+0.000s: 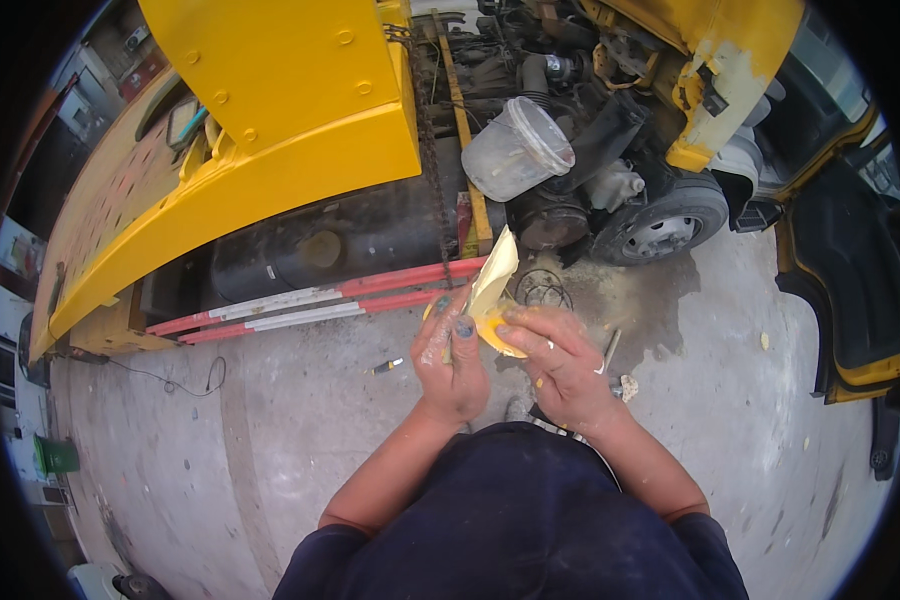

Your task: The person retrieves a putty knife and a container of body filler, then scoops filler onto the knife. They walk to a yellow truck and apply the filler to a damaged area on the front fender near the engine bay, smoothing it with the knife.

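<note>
My left hand [454, 375] grips a thin plate whose face carries pale yellow putty [495, 271]; fingers and putty hide most of the plate. In my right hand [566, 367] is a yellow spreader [499, 337], pinched between thumb and fingers. The spreader's edge meets the lower part of the putty. Dried smears mark both hands, and the left thumb tip is grey-blue. Ahead of them, a whitish plastic bucket [499, 154] hangs or rests tilted by the exposed truck parts; its support is hidden.
A yellow truck body panel [307, 157] rises ahead, above a black tank [345, 244] and red-and-white bars [307, 300]. A chain [433, 172] hangs alongside. The front wheel [660, 225] and open door [844, 277] stand right. A small knife-like tool [385, 367] lies on the concrete floor [330, 412].
</note>
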Motion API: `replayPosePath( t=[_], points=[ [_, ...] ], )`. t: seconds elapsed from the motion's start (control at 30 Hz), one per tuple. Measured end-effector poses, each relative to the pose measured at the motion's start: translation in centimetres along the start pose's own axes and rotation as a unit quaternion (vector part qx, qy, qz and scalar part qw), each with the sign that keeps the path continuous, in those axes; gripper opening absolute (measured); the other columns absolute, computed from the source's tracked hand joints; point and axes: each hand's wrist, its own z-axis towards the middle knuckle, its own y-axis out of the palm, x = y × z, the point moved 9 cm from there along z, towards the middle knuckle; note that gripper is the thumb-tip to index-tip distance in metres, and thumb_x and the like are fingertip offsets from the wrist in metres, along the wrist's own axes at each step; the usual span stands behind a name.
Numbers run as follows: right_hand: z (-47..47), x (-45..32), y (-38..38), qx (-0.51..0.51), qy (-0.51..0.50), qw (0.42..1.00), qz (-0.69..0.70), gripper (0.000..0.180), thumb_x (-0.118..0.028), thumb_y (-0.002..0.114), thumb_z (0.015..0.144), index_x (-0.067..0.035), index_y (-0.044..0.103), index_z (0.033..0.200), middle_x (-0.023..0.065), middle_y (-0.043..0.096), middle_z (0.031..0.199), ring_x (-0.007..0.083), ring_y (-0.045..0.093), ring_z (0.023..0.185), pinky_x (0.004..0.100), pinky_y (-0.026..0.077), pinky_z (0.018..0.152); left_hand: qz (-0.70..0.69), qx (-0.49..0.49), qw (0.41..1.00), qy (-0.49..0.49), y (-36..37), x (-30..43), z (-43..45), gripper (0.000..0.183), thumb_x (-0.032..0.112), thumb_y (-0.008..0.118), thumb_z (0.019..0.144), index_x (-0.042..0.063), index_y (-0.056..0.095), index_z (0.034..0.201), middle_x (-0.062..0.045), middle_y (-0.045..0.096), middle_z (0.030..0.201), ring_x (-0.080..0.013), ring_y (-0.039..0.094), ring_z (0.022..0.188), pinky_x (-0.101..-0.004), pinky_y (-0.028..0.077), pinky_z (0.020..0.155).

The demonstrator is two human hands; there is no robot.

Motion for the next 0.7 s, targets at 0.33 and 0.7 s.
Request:
replayPosePath(
  t=[0.33,0.7],
  points=[
    [1.8,4.8,-5.7,0.2,0.201,0.925,0.253,0.033,-0.005,0.056,0.111,0.004,0.067,0.14,0.0138,0.072,0.136,0.0278,0.07,0.124,0.0436,0.058,0.105,-0.497,0.05,0.828,-0.256,0.8,-4.3,-1.4,0.064,0.044,0.041,0.118,-0.008,0.052,0.153,-0.021,0.064,0.149,-0.0319,0.064,0.138,-0.0469,0.047,0.119],
    [1.6,2.7,-3.1,0.045,0.068,0.997,-0.007,0.041,0.005,0.066,0.098,-0.001,0.071,0.137,0.0181,0.074,0.131,0.0344,0.072,0.119,0.0397,0.054,0.106,-0.569,0.054,0.768,-0.287,1.1,-4.5,-2.1,0.066,0.046,0.039,0.118,-0.007,0.047,0.157,-0.019,0.059,0.157,-0.0346,0.058,0.145,-0.0495,0.041,0.126]
  ],
)
